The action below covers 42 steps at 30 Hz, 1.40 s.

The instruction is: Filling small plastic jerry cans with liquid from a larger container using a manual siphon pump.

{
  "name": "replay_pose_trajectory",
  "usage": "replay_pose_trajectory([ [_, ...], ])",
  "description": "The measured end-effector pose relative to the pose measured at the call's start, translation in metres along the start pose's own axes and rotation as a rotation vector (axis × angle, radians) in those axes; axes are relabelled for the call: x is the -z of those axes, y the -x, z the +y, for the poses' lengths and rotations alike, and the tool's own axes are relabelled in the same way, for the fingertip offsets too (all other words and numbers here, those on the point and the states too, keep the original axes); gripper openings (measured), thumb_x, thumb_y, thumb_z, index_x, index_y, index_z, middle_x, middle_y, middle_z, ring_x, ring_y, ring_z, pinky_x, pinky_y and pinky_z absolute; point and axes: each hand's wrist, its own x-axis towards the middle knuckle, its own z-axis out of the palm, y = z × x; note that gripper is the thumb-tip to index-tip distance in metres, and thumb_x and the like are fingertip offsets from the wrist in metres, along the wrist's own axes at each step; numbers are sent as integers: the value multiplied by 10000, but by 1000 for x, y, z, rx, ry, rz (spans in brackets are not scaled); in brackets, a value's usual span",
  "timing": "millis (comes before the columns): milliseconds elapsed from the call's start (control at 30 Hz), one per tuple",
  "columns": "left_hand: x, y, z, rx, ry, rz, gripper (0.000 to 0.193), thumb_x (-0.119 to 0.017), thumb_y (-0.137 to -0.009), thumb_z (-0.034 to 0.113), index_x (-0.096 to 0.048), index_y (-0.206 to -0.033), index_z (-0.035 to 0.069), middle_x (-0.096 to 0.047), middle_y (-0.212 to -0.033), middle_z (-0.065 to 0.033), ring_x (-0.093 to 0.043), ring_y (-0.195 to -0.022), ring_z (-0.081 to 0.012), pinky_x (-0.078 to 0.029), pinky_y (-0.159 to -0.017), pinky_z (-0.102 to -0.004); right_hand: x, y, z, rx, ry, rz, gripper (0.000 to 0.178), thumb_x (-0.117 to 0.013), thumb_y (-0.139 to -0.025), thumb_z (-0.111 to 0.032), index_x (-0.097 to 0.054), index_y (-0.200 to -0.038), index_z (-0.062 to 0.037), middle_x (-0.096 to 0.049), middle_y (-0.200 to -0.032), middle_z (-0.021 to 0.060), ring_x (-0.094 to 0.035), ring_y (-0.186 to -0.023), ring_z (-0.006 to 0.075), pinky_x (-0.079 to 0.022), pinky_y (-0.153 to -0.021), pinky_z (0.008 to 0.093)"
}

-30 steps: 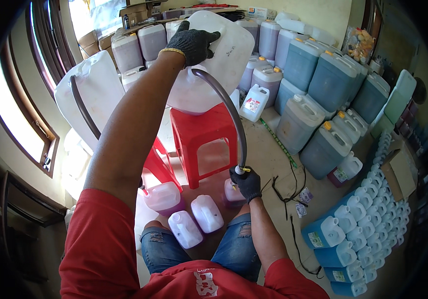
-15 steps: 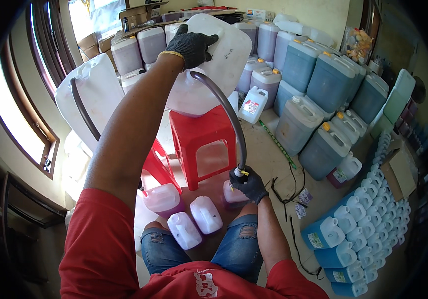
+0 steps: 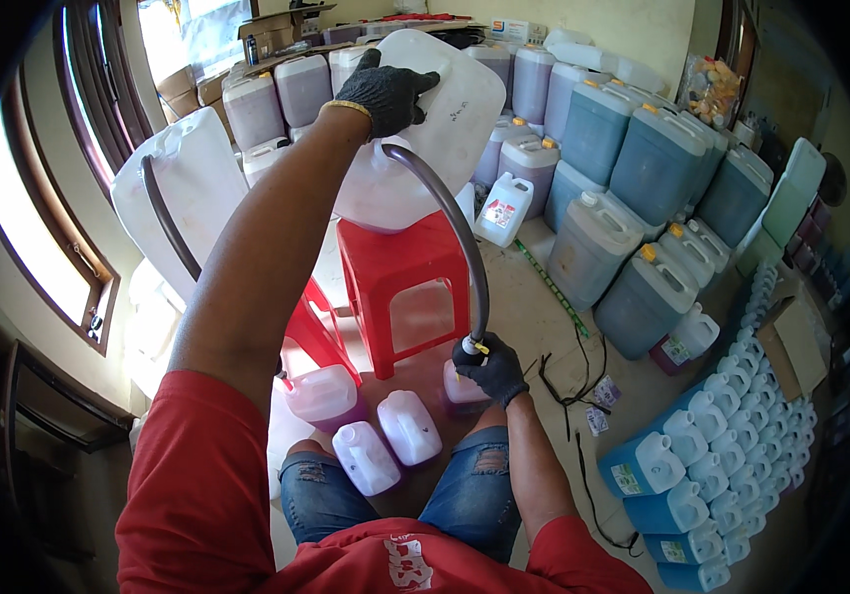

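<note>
A large translucent white jerrycan [image 3: 453,104] rests tilted on a red plastic stool [image 3: 400,238]. My left hand [image 3: 388,97], in a dark knit glove, grips it at the top, around what seems to be its handle, with thumb and index finger sticking out. From the jerrycan a grey hose [image 3: 461,223] curves down to my right hand [image 3: 496,370]. Gloved too, that hand is closed around the hose's end fitting, which has a yellow valve lever. Just below it stands a small jerrycan [image 3: 463,396] with pink liquid; my hand hides its mouth.
Between my legs and the stools stand small jerrycans [image 3: 409,428] of pink-purple liquid. Another large white jerrycan [image 3: 180,188] with a hose is at left. Big filled jerrycans [image 3: 653,163] are stacked at the back right, rows of small blue ones [image 3: 648,462] nearer. Black straps [image 3: 571,391] lie on the floor.
The large jerrycan and my left hand have shifted very slightly to the right. My right hand stays on the hose fitting, almost in the same place.
</note>
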Motion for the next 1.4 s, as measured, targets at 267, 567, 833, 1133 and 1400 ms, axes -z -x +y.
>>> replay_pose_trajectory([
  [267,8,-4,7,38,-10,-70,567,-738,-901,324,-621,-1452,262,-748,-1191,-116,-688,-1167,-301,-213,-1221,-533,-24,-11,28,-144,-140,149,297,-867,-846,-277,-728,-976,-49,-760,-807,97,-727,-728,185,-574,-694,352],
  [567,3,0,-4,16,19,0,613,-747,-871,262,-603,-1465,215,-778,-1075,-125,-719,-1032,-295,-280,-1151,-506,-49,-4,31,-175,-284,296,442,-852,-852,-325,-692,-1122,-12,-747,-919,140,-733,-858,282,-567,-770,399],
  [833,2,-3,-6,21,-22,-20,589,-737,-883,325,-618,-1453,239,-756,-1154,-127,-693,-1124,-293,-257,-1179,-522,-114,1,40,-78,-25,713,912,-960,-693,-242,-475,-1414,34,-599,-1263,216,-627,-1160,396,-509,-1027,476],
  [1133,5,-3,-6,71,-14,-63,571,-753,-888,342,-632,-1440,263,-735,-1255,-102,-671,-1214,-282,-213,-1217,-533,-97,-16,21,-291,26,708,726,-906,-726,-177,-508,-1314,-24,-667,-1190,195,-659,-1133,398,-527,-980,488],
  [1400,1,2,-12,60,-32,-42,564,-740,-903,346,-624,-1449,264,-736,-1250,-101,-675,-1205,-274,-214,-1217,-529,-55,-6,-1,-118,69,559,447,-893,-759,-243,-692,-1092,-24,-744,-981,188,-729,-954,370,-570,-846,458],
])
